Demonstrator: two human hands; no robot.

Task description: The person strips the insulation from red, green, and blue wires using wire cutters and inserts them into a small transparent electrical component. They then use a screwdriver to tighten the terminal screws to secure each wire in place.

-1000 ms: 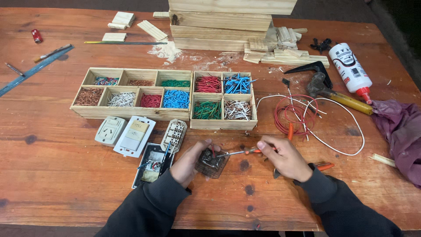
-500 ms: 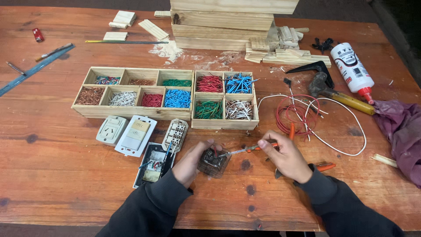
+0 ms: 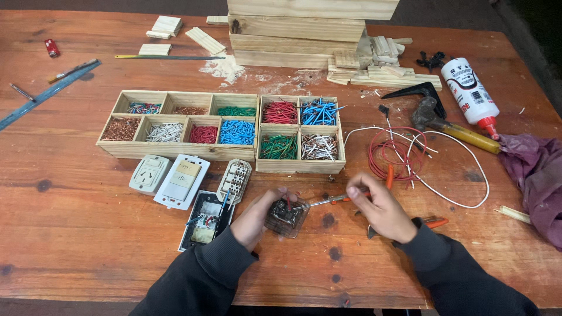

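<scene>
My left hand [image 3: 257, 217] grips a small dark electrical module [image 3: 285, 216] resting on the wooden table [image 3: 70, 234]. My right hand [image 3: 377, 209] holds an orange-handled screwdriver [image 3: 328, 202] whose metal tip points left into the top of the module. Both arms wear dark sleeves. Just left of the left hand lies an opened switch housing [image 3: 205, 220] with wires showing inside.
Two wooden compartment trays [image 3: 178, 151] [image 3: 300, 165] hold sorted wire bits in several colours. White socket and switch plates [image 3: 170, 178] lie in front. Red and white wire coils [image 3: 404, 155], a hammer [image 3: 451, 126], a glue bottle [image 3: 471, 93], purple cloth [image 3: 535, 175] sit right. Stacked planks [image 3: 298, 26] stand behind.
My right hand has shifted slightly and the screwdriver has stayed on the module. The left hand keeps holding the module in the same place.
</scene>
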